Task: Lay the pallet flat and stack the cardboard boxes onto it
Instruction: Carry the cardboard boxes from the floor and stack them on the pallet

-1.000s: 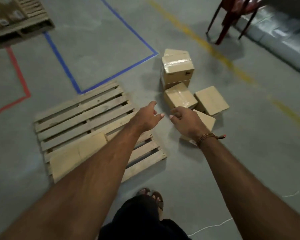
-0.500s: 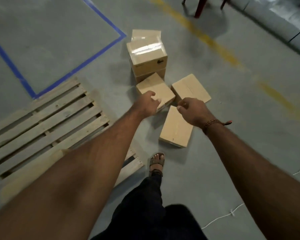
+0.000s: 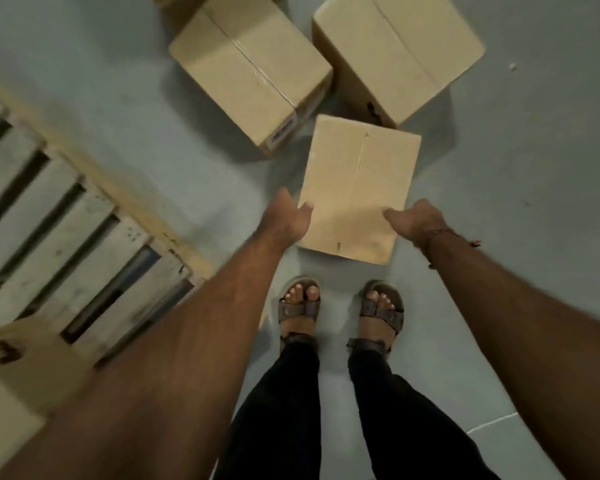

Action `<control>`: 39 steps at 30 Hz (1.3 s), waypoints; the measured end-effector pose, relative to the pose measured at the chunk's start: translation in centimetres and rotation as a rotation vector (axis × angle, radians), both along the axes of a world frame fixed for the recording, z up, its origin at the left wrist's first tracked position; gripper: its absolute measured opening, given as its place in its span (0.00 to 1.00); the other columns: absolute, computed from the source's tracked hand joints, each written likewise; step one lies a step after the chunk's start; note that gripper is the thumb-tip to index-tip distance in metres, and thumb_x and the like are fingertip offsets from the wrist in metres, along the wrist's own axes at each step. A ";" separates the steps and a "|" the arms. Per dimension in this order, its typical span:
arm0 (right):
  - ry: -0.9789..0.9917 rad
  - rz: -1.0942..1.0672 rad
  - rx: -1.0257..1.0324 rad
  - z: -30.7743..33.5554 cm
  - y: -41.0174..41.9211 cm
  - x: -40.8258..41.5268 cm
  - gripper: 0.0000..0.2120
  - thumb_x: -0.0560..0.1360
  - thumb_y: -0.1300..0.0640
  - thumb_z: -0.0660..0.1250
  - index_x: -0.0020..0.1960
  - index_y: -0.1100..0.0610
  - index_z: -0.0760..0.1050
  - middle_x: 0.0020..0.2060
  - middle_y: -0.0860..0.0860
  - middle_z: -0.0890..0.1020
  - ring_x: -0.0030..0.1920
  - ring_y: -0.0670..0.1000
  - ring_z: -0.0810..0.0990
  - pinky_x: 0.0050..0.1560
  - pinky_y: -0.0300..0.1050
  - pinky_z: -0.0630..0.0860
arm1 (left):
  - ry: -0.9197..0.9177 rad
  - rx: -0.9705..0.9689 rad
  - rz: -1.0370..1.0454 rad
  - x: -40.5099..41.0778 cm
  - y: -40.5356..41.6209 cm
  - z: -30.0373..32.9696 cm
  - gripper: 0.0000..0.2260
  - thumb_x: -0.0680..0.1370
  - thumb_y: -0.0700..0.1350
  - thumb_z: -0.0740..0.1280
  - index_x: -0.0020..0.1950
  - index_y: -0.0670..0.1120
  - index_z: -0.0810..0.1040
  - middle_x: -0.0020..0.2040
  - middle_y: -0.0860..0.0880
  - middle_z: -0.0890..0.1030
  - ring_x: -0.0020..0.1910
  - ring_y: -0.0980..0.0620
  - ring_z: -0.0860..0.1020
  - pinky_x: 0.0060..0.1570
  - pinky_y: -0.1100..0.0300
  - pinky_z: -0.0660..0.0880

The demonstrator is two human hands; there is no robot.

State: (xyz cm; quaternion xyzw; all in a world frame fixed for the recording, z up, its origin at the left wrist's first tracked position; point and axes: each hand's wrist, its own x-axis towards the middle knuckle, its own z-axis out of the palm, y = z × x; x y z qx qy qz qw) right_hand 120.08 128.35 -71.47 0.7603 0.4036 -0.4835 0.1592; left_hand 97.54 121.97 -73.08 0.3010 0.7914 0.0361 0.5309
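Note:
A flat cardboard box [image 3: 355, 188] lies on the grey floor just ahead of my feet. My left hand [image 3: 286, 220] grips its left edge and my right hand [image 3: 414, 220] grips its right edge. Both thumbs rest on the top face, and the fingers are hidden down the sides. The wooden pallet [image 3: 49, 220] lies flat on the floor to my left. One cardboard box [image 3: 18, 362] sits on the pallet's near corner, partly hidden by my left forearm.
Two more taped cardboard boxes stand beyond the held one, the left box [image 3: 250, 71] and the right box [image 3: 395, 53] close together. My sandalled feet [image 3: 340, 310] stand right behind the held box. Bare floor stretches to the right.
I have stepped up to the boxes and bent over them. Both hands moved from the further boxes down to the sides of the nearest flat box.

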 end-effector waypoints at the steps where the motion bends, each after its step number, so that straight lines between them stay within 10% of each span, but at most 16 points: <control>1: 0.057 -0.052 -0.060 -2.1 -0.6 0.2 0.41 0.80 0.38 0.70 0.81 0.64 0.63 0.78 0.59 0.70 0.76 0.64 0.72 0.70 0.58 0.75 | 0.010 -0.011 0.019 0.2 -1.3 -3.7 0.36 0.78 0.61 0.68 0.79 0.40 0.68 0.76 0.39 0.74 0.74 0.38 0.74 0.75 0.48 0.71; 7: 0.242 -0.379 -0.042 -7.4 -2.3 1.7 0.36 0.79 0.34 0.69 0.76 0.57 0.69 0.74 0.53 0.75 0.68 0.56 0.74 0.69 0.58 0.76 | -0.157 -0.114 0.243 1.0 -4.8 -13.9 0.55 0.59 0.83 0.67 0.79 0.52 0.70 0.75 0.51 0.77 0.75 0.45 0.74 0.74 0.41 0.71; 14: 0.327 -0.505 0.174 7.4 0.7 3.4 0.30 0.81 0.32 0.62 0.63 0.58 0.83 0.58 0.54 0.86 0.56 0.55 0.85 0.45 0.47 0.79 | 0.009 0.262 0.581 1.4 1.8 10.8 0.18 0.81 0.60 0.71 0.60 0.46 0.81 0.54 0.50 0.83 0.45 0.60 0.80 0.38 0.67 0.74; 19: 0.403 -0.639 0.313 24.2 3.5 2.5 0.31 0.77 0.28 0.66 0.40 0.57 0.83 0.42 0.52 0.87 0.42 0.53 0.84 0.46 0.51 0.81 | 0.002 0.229 0.584 -1.0 5.7 27.6 0.24 0.81 0.66 0.64 0.63 0.47 0.75 0.54 0.50 0.81 0.50 0.53 0.79 0.53 0.55 0.76; 22: 0.416 -0.688 0.387 33.0 6.4 1.1 0.41 0.61 0.24 0.77 0.46 0.64 0.86 0.47 0.55 0.90 0.43 0.51 0.84 0.51 0.61 0.85 | 0.010 0.205 0.659 -2.4 6.0 37.6 0.36 0.71 0.74 0.62 0.70 0.51 0.75 0.61 0.47 0.84 0.59 0.41 0.82 0.63 0.38 0.78; 29: 0.602 -0.483 0.297 48.2 13.6 -5.9 0.60 0.37 0.18 0.77 0.60 0.55 0.86 0.52 0.53 0.90 0.52 0.59 0.90 0.60 0.63 0.84 | 0.131 0.394 0.836 -6.8 5.5 56.8 0.31 0.84 0.65 0.59 0.77 0.44 0.71 0.66 0.45 0.80 0.63 0.42 0.79 0.66 0.47 0.75; 39: 0.720 -0.099 0.080 64.2 12.7 -20.2 0.35 0.82 0.28 0.52 0.60 0.53 0.86 0.54 0.58 0.89 0.54 0.59 0.89 0.62 0.54 0.82 | 0.100 0.534 1.279 -13.9 -0.9 67.5 0.33 0.69 0.77 0.58 0.52 0.50 0.82 0.47 0.46 0.87 0.45 0.42 0.87 0.55 0.36 0.83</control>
